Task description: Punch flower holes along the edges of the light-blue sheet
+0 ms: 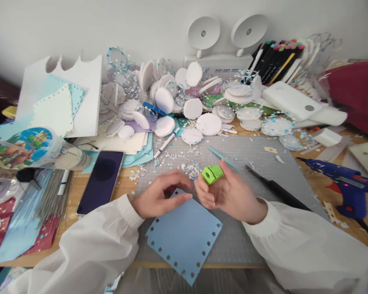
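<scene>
I judge I'm mid-way through punching the border: my left hand point(158, 199) pinches the far corner of the smooth blue card square point(184, 237) on the grey cutting mat point(257, 163). My right hand point(230, 194), just right of that corner, is curled around the small green plastic punch point(212, 174). Next the punch must slide squarely onto the card's unpunched far edge.

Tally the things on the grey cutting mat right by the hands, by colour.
Green: 1, the small green punch in the right hand.
Blue: 1, the blue card under the left hand.
Black: 1, the black pen.
Total: 3
</scene>
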`<state>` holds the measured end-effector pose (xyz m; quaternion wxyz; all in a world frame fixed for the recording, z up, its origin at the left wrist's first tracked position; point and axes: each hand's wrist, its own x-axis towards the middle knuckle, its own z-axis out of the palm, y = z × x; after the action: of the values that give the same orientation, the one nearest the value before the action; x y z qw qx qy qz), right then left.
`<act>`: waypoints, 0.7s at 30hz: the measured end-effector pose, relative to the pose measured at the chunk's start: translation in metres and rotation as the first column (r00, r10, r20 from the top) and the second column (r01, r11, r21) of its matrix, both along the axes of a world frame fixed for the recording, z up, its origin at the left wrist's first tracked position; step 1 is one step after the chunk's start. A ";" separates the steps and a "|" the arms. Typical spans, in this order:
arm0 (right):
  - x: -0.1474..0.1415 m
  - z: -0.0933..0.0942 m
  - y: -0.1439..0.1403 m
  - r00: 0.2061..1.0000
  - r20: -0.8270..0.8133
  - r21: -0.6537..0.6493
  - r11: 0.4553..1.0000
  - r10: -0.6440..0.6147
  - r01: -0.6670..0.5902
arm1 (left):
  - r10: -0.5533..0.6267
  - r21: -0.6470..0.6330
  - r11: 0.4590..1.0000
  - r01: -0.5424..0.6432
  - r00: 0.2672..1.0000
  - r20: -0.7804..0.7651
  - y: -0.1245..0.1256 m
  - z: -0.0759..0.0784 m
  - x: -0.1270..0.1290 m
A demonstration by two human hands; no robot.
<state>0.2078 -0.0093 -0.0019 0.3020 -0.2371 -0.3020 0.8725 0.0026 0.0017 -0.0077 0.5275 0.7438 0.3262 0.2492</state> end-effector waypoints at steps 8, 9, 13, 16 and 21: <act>-0.014 -0.012 -0.019 0.899 0.427 0.312 0.949 -0.096 -0.047 | 0.220 0.642 0.736 -0.215 0.973 0.075 -0.011 0.002 0.003; -0.015 -0.012 -0.021 0.887 0.450 0.346 0.936 -0.103 -0.067 | 0.223 0.671 0.707 -0.223 0.971 0.088 -0.012 0.002 0.004; -0.013 -0.010 -0.023 0.884 0.453 0.424 0.900 -0.114 -0.102 | 0.218 0.708 0.661 -0.248 0.967 0.136 -0.014 0.005 0.005; -0.012 -0.010 -0.021 0.912 0.399 0.427 0.899 -0.093 -0.095 | 0.196 0.701 0.667 -0.251 0.967 0.160 -0.014 0.006 0.005; -0.015 -0.016 -0.016 0.958 0.219 0.388 0.917 -0.183 0.086 | 0.213 0.709 0.660 -0.247 0.967 0.139 -0.012 0.005 0.004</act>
<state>0.1932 -0.0256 -0.0176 0.3607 -0.3039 -0.4817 0.7386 0.0069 -0.0105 -0.0027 0.1641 0.8378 0.2819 0.4378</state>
